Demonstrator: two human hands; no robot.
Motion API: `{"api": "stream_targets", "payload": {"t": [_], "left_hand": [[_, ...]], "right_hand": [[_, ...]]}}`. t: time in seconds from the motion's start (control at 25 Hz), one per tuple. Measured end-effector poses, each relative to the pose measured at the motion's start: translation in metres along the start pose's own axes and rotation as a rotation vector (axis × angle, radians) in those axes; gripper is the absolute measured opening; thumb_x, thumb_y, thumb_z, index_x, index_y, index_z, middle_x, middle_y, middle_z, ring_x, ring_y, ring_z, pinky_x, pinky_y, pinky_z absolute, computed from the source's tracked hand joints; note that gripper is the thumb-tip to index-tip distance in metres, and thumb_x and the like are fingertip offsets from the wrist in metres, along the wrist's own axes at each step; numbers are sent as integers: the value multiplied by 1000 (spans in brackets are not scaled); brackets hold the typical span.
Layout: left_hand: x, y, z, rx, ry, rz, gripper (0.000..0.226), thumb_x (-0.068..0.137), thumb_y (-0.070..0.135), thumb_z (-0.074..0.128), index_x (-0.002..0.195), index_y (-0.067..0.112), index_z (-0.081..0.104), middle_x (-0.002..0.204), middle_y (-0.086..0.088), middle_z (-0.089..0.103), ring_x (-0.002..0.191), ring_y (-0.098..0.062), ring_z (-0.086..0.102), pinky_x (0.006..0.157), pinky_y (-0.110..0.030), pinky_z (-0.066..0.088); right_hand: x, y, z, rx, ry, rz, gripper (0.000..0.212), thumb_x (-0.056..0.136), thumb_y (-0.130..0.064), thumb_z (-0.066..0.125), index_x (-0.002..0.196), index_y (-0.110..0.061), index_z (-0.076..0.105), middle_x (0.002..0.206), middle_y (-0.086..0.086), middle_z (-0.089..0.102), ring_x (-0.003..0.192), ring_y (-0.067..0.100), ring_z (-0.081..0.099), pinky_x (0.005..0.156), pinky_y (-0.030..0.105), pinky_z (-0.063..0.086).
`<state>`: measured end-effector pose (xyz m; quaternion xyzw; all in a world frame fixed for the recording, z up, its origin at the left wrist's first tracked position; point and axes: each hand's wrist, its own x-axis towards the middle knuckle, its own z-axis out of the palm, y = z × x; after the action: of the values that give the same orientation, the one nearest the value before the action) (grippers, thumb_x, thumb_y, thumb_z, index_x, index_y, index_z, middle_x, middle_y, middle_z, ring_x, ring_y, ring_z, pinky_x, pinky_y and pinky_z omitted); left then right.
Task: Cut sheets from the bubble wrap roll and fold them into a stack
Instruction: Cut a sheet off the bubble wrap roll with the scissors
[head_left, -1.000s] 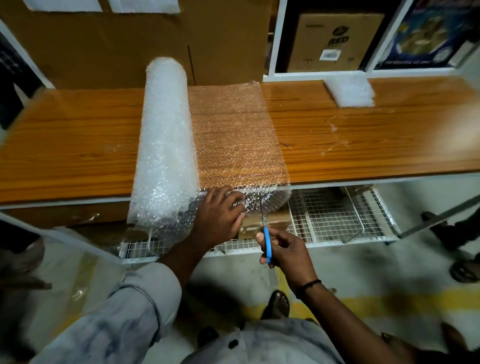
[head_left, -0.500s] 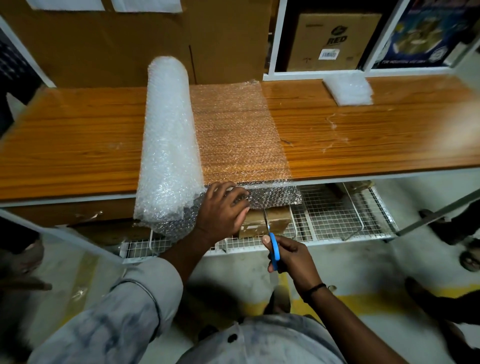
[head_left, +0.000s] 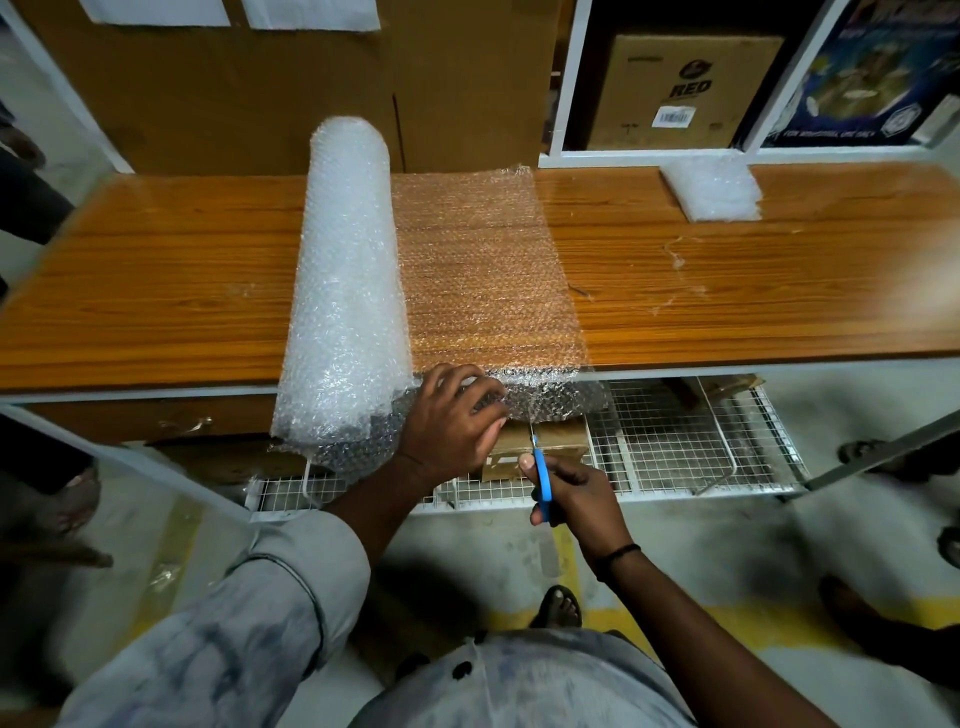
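Person is cutting bubble wrap.
At 5 o'clock, the right hand (head_left: 576, 499) is gripping scissors (head_left: 543, 478) at the sheet's (head_left: 483, 270) near edge; the left hand (head_left: 452, 421) is clutching that edge. Keeping it taut and cutting straight toward 12, beside the roll (head_left: 345, 280) at 11, should help.

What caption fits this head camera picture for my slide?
Left hand grips unrolled bubble wrap at the table edge; right hand holds blue scissors at its edge.

Single view, head-worn, wide-angle. Camera is hanging above the near edge of the bench (head_left: 156, 291), facing forward and steeply down. It is sitting close: left hand (head_left: 452, 421) and right hand (head_left: 576, 493) are filling lower centre. Frame is spanning the bench's full depth, cardboard boxes (head_left: 260, 93) behind, floor (head_left: 701, 561) below.
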<state>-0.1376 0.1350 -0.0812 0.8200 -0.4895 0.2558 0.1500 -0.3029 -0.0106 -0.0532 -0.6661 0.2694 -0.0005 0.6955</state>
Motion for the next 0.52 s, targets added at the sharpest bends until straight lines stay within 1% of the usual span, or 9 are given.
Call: {"api": "stream_targets", "payload": {"t": [0.08, 0.2, 0.32, 0.44, 0.52], "left_hand": [[1, 1, 1, -7, 1, -5, 13, 91, 30, 68, 97, 22, 76, 116, 2, 71, 115, -30, 60, 100, -49, 42], [1, 2, 2, -9, 8, -6, 13, 91, 29, 68, 97, 22, 76, 116, 2, 71, 114, -30, 61, 98, -48, 41], [-1, 3, 3, -8, 9, -5, 14, 90, 30, 68, 99, 21, 77, 115, 2, 72, 113, -30, 61, 99, -48, 41], [-1, 6, 2, -18, 15, -7, 14, 90, 29, 69, 99, 22, 77, 115, 2, 72, 112, -30, 61, 98, -47, 41], [0, 7, 1, -26, 18, -10, 14, 89, 28, 69, 99, 22, 76, 115, 2, 71, 112, -30, 61, 97, -47, 40]], "right_hand": [[1, 1, 0, 10, -13, -10, 18, 89, -33, 76, 98, -19, 82, 62, -4, 68, 59, 29, 62, 56, 29, 42], [2, 2, 0, 27, -34, -18, 24, 83, -43, 77, 95, -23, 83, 62, 1, 65, 61, 30, 63, 58, 31, 43], [4, 2, 0, 49, -56, -15, 29, 80, -49, 76, 92, -22, 83, 63, 5, 62, 60, 29, 63, 59, 32, 41], [7, 4, 1, 63, -42, -34, 29, 83, -42, 77, 94, -16, 82, 59, 6, 62, 55, 26, 60, 54, 28, 40], [8, 6, 2, 63, -42, -58, 23, 88, -36, 77, 94, -15, 82, 57, 11, 60, 52, 24, 57, 52, 27, 39]]}}
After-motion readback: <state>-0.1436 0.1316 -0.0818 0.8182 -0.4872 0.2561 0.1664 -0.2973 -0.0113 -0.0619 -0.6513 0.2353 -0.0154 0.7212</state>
